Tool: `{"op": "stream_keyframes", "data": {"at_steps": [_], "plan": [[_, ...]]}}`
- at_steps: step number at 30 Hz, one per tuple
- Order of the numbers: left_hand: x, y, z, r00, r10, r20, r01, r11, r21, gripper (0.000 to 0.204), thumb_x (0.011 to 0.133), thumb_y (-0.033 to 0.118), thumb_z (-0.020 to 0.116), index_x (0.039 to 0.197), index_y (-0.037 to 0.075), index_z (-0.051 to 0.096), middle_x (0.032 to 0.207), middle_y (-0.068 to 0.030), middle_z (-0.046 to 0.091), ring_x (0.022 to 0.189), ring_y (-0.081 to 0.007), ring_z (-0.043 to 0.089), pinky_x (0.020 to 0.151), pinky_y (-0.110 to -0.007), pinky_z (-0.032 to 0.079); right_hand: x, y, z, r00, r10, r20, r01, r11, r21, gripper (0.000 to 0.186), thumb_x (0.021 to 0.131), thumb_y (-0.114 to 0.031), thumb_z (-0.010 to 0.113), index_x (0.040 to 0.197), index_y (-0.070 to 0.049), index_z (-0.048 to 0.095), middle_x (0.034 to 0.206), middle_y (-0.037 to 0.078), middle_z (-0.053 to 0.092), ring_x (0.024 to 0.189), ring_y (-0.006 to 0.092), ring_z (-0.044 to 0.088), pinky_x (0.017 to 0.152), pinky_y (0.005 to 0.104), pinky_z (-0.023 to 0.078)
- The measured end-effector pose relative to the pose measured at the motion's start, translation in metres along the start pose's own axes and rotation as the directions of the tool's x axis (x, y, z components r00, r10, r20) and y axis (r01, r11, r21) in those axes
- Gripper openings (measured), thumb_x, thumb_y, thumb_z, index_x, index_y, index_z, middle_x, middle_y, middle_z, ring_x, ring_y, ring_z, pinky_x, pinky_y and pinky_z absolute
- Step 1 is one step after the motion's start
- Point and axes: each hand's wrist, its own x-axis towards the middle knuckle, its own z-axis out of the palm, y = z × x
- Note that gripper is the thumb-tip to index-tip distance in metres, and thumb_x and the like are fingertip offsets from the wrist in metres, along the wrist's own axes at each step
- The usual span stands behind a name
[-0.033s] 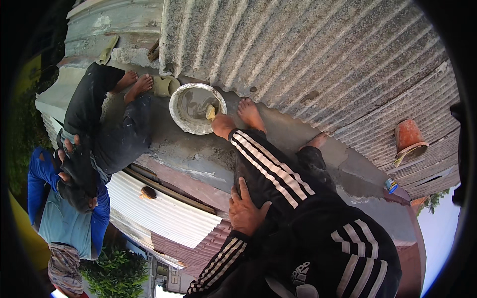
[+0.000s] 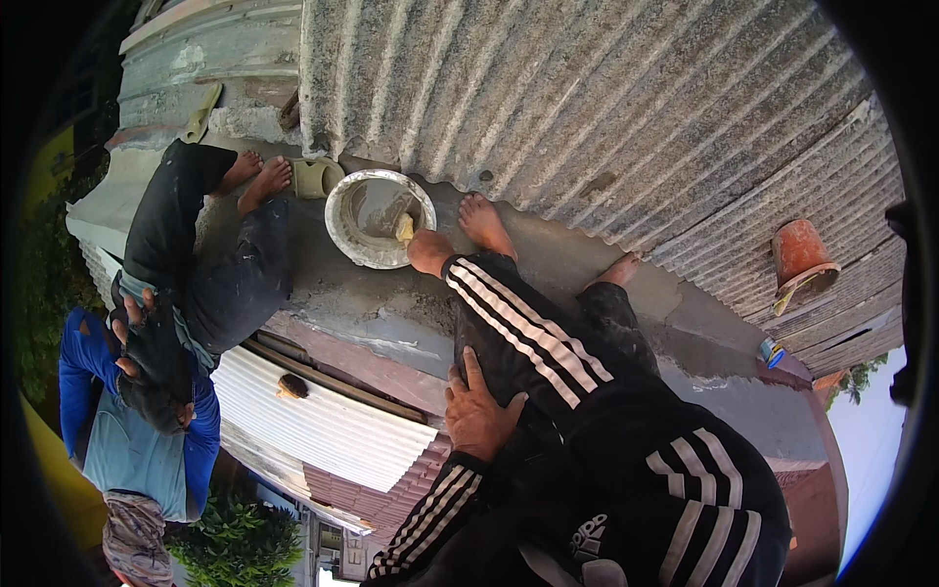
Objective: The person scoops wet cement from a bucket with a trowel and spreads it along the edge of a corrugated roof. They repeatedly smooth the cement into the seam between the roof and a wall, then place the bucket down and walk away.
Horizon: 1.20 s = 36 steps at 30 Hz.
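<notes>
My right hand [image 2: 430,252] reaches the lower right rim of a round, grey-crusted bucket [image 2: 347,230], closed on a pale yellow, sponge-like piece [image 2: 405,228] inside it. Grey wet material lies in the bucket. My left hand [image 2: 479,411] rests on my dark trouser leg, fingers apart. My bare feet [image 2: 484,225] stand on the grey cement strip [image 2: 342,313] beside the bucket.
A co-worker in blue [image 2: 137,460] sits at left, bare feet [image 2: 264,179] near an olive plastic sandal [image 2: 318,178]. Corrugated sheeting [image 2: 567,98] borders the strip, with an orange bucket [image 2: 800,252] at right. A lower white roof [image 2: 323,430] lies beyond the strip's edge.
The whole view has shifted slightly, with the bucket and roofing a little further left and lower in the picture. Both my hands keep about the same positions and grip.
</notes>
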Motion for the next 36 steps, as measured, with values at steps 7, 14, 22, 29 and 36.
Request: {"op": "stream_keyframes", "data": {"at_steps": [7, 14, 22, 29, 36], "plan": [[0.004, 0.003, -0.008, 0.996, 0.091, 0.022, -0.092, 0.991, 0.093, 0.123, 0.072, 0.054, 0.090, 0.164, 0.007, 0.024, 0.148, -0.0356, 0.046, 0.136, -0.0497, 0.050, 0.112, -0.052, 0.044, -0.106, -0.012, -0.060, 0.903, 0.430, 0.003, -0.363, 0.760, 0.539, 0.037, 0.095, -0.033, 0.064, 0.086, 0.000, 0.077, 0.085, 0.020, 0.075, 0.084, 0.0397, 0.073, 0.078, 0.0518, 0.056], [0.022, -0.011, -0.007, 0.977, 0.156, 0.146, -0.177, 0.973, 0.145, 0.111, 0.077, 0.050, 0.090, 0.160, 0.002, 0.035, 0.143, -0.0317, 0.055, 0.132, -0.0452, 0.056, 0.111, -0.046, 0.045, -0.382, 0.048, -0.120, 0.430, 0.886, -0.172, -0.416, 0.364, 0.833, 0.030, 0.098, -0.031, 0.062, 0.104, -0.002, 0.068, 0.086, 0.018, 0.074, 0.090, 0.0406, 0.071, 0.081, 0.0498, 0.053], [0.054, -0.050, -0.051, 0.792, 0.419, 0.444, -0.592, 0.704, 0.392, 0.057, 0.098, 0.033, 0.070, 0.141, -0.003, 0.056, 0.121, -0.0195, 0.071, 0.106, -0.0315, 0.070, 0.093, -0.041, 0.054, -0.659, -0.025, -0.048, 0.012, 0.993, 0.122, -0.549, -0.095, 0.831, 0.037, 0.099, -0.034, 0.057, 0.118, -0.003, 0.068, 0.125, 0.026, 0.069, 0.121, 0.0453, 0.063, 0.104, 0.0527, 0.049], [0.036, -0.026, -0.130, 0.798, 0.389, 0.460, -0.594, 0.382, 0.708, 0.036, 0.101, 0.032, 0.064, 0.117, 0.000, 0.066, 0.098, -0.0151, 0.073, 0.086, -0.0283, 0.071, 0.077, -0.042, 0.055, -0.707, -0.090, 0.037, -0.094, 0.924, 0.371, -0.392, -0.377, 0.839, 0.044, 0.097, -0.034, 0.058, 0.124, -0.001, 0.070, 0.130, 0.025, 0.068, 0.124, 0.0429, 0.063, 0.106, 0.0495, 0.050], [0.004, 0.033, -0.142, 0.894, 0.395, 0.211, -0.384, 0.436, 0.814, 0.035, 0.101, 0.036, 0.060, 0.100, 0.002, 0.068, 0.087, -0.0171, 0.070, 0.080, -0.0322, 0.068, 0.073, -0.043, 0.051, -0.696, -0.105, 0.063, -0.057, 0.912, 0.406, -0.137, -0.410, 0.902, 0.039, 0.093, -0.025, 0.056, 0.116, 0.000, 0.074, 0.123, 0.026, 0.071, 0.119, 0.0419, 0.067, 0.102, 0.0485, 0.052]]}}
